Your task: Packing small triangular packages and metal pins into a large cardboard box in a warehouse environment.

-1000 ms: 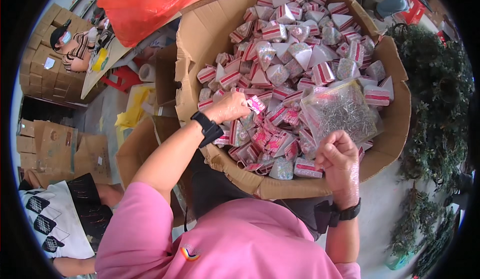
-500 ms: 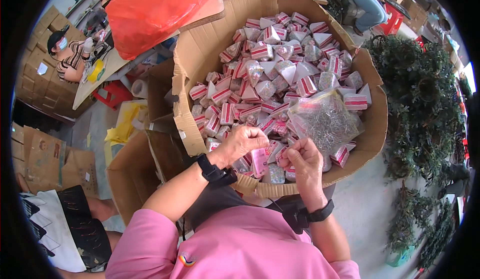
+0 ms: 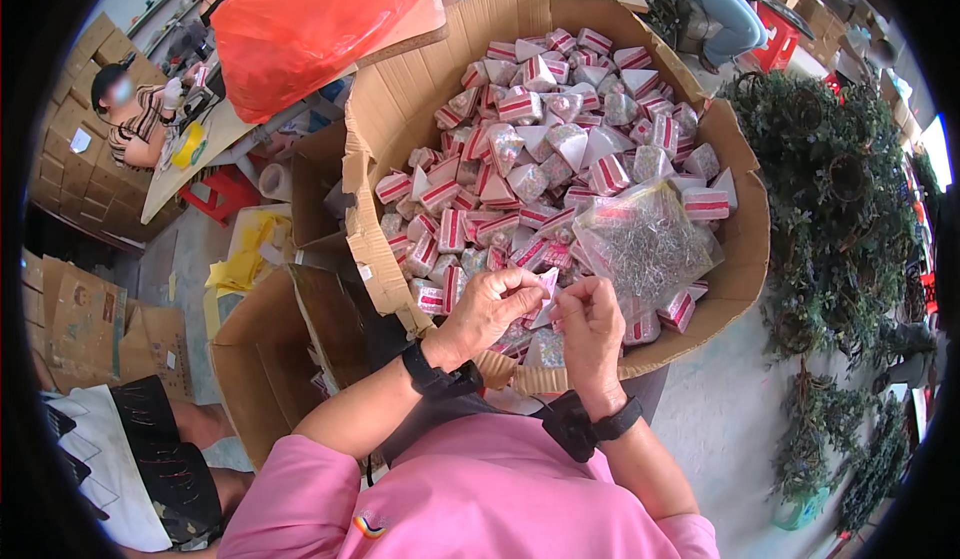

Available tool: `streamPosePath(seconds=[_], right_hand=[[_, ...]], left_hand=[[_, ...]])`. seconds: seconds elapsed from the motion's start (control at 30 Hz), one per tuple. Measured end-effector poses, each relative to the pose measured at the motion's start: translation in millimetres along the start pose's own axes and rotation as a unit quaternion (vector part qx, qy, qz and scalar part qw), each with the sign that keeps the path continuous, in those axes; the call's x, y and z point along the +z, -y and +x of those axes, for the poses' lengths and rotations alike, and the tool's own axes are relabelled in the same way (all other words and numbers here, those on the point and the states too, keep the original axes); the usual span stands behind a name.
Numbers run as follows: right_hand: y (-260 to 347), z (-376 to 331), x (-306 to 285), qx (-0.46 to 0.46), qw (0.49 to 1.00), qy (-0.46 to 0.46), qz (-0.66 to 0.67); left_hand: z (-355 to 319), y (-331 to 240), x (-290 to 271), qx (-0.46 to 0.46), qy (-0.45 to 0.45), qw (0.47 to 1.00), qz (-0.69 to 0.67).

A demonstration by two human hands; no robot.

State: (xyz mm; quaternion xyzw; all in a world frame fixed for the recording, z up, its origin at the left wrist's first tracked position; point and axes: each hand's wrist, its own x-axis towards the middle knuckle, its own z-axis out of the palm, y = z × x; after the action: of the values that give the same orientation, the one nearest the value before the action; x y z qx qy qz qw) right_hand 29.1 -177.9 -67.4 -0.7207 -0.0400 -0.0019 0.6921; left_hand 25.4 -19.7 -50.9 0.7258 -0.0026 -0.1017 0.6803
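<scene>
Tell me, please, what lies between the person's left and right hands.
In the head view, a small pink tag lies between the left hand and the right hand, with wedge-shaped pieces beneath.

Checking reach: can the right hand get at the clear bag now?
Probably yes: the clear bag lies atop the pile just beyond the right hand, with nothing seen lying on it, though that hand is pinched shut.
</scene>
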Motion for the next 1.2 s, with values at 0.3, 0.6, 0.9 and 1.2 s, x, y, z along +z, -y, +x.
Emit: streamPosePath(seconds=[0.3,0.6,0.9,1.2], right_hand=[[-12,6,-2,0.096,0.983,0.055,0.143],[-17,8,1,0.177,0.896,0.117,0.39],[-8,11,-3,0.147,0.914,0.115,0.361],[-1,-8,5,0.219,0.885,0.176,0.37]], left_hand=[[-7,-6,-2,0.089,0.046,0.983,0.151],[-15,-22,-6,0.052,0.032,0.986,0.156],[-17,-29,-3,0.105,-0.065,0.968,0.22],[-31,-28,-6,0.176,-0.034,0.949,0.26]])
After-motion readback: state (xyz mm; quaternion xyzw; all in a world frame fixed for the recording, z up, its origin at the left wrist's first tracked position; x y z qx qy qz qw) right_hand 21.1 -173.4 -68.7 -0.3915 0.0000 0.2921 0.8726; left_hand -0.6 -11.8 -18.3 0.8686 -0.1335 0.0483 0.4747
